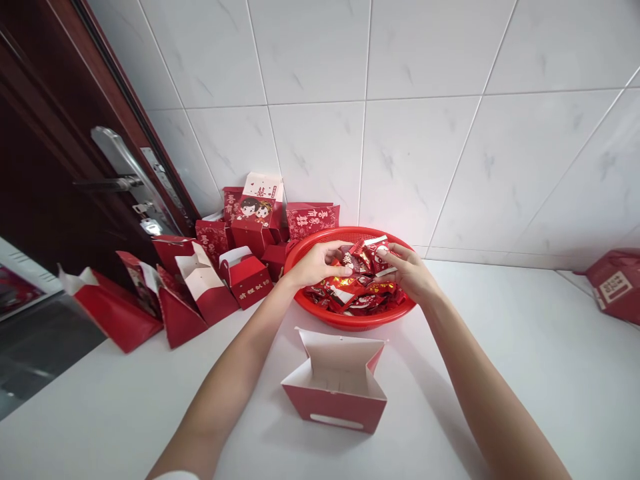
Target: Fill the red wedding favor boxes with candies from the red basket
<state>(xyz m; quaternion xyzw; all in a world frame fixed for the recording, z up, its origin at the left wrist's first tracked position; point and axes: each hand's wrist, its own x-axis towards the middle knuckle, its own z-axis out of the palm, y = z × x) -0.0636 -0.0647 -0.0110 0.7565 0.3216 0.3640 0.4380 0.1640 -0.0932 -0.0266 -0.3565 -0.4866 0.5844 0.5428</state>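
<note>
Both hands are over a red plastic basket [360, 325] heaped with red-wrapped candies [367, 303]. My left hand [323, 262] is closed on a dark red wrapped candy [354, 260] at the left of the heap. On the other side, my right hand [407, 270] pinches a red and white candy packet [379, 252] between thumb and fingers. The two packets are close together, partly covered by the fingers. In front of the basket stands a red gift box [335, 407], its top spread and its pale inside bare.
Several red gift boxes [253, 277] and open box bags [115, 310] crowd the left side of the white table [500, 347]. Another red box [615, 283] sits at the far right. A tiled wall [410, 147] rises behind, and a dark door [50, 100] stands left.
</note>
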